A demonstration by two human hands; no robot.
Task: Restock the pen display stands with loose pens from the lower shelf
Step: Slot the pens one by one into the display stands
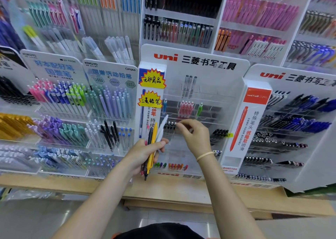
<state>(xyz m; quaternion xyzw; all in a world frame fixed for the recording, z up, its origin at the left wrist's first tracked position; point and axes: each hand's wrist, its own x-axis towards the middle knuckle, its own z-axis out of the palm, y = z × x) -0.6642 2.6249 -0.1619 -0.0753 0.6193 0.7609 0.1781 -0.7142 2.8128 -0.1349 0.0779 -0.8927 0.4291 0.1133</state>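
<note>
Yellow, black and white pens (152,144) stand upright, gripped in the left hand (145,153); the right hand (194,135), nearer the display stand (190,100), pinches at a black-pen slot (170,125) directly ahead.

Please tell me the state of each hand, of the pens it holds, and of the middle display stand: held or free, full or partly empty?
left hand: grips a bundle of pens, upright.
bundle of pens: held; yellow, black, white and pink pens, not yet placed.
right hand: fingertips pinched at the row of black pens.
row of black pens: standing in their slot.
middle display stand: partly empty; several slots hold few or no pens.
</note>
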